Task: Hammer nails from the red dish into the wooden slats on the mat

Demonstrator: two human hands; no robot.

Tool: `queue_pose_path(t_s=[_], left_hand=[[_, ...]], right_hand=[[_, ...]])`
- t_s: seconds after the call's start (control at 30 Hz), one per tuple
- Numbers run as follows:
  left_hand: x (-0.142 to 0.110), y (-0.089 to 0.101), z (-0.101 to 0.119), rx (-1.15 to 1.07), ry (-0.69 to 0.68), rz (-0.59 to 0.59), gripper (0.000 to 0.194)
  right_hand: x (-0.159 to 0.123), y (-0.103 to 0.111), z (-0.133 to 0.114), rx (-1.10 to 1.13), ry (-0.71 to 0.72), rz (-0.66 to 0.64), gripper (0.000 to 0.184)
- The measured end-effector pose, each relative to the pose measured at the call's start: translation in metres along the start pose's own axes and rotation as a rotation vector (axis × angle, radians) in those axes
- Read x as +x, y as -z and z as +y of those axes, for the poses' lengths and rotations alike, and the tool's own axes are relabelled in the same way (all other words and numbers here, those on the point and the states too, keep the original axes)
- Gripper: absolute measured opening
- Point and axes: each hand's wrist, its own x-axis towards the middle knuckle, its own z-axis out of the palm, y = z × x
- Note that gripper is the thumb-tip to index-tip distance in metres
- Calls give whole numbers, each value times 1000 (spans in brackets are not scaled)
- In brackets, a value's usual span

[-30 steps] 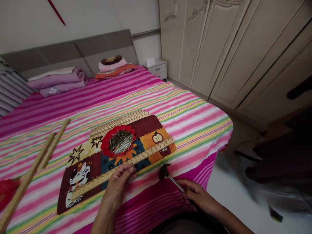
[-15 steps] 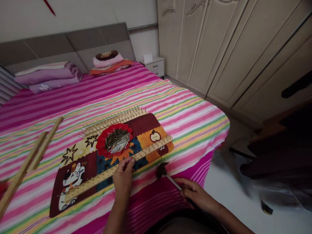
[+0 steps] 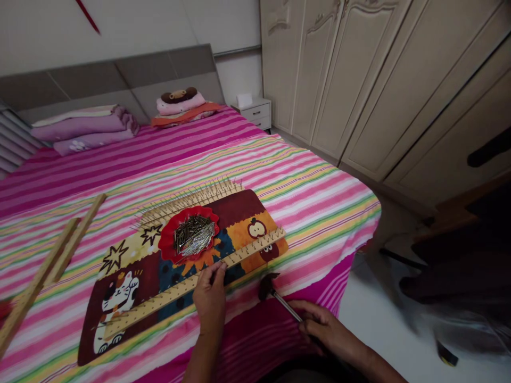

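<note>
Hammer (image 3: 282,304) gripped in right hand (image 3: 325,327) | left hand (image 3: 211,295) at nail-studded strip (image 3: 159,303) on mat (image 3: 239,205), can't tell its grip | nail-placing stage imo | any tap needs steady aim, left hand clear

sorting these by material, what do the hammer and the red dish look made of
Hammer: dark head, probably steel; the shaft's bright, silvery shine suggests polished metal.
Red dish: likely glossy plastic, going by its even colour and thin scalloped rim, though enamelled metal is possible.
</note>
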Motion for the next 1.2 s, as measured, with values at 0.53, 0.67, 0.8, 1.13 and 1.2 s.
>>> queue_pose_path(t_s=[0.53, 0.67, 0.8, 1.13, 1.2], left_hand=[[-3, -3, -18, 154, -403, -32, 22], [-4, -5, -20, 176, -456, -56, 22], [-5, -6, -20, 186, -457, -72, 21], [-4, -5, -19, 173, -405, -63, 19], [-5, -5, -19, 169, -408, -59, 20]], right_hand=[[-28, -47, -94, -225, 291, -173, 45], [-16, -63, -115, -460, 419, -128, 43], [-7, -73, -121, -557, 469, -100, 43], [-29, -57, -105, -383, 273, -125, 46], [-34, -45, -91, -340, 168, -141, 48]])
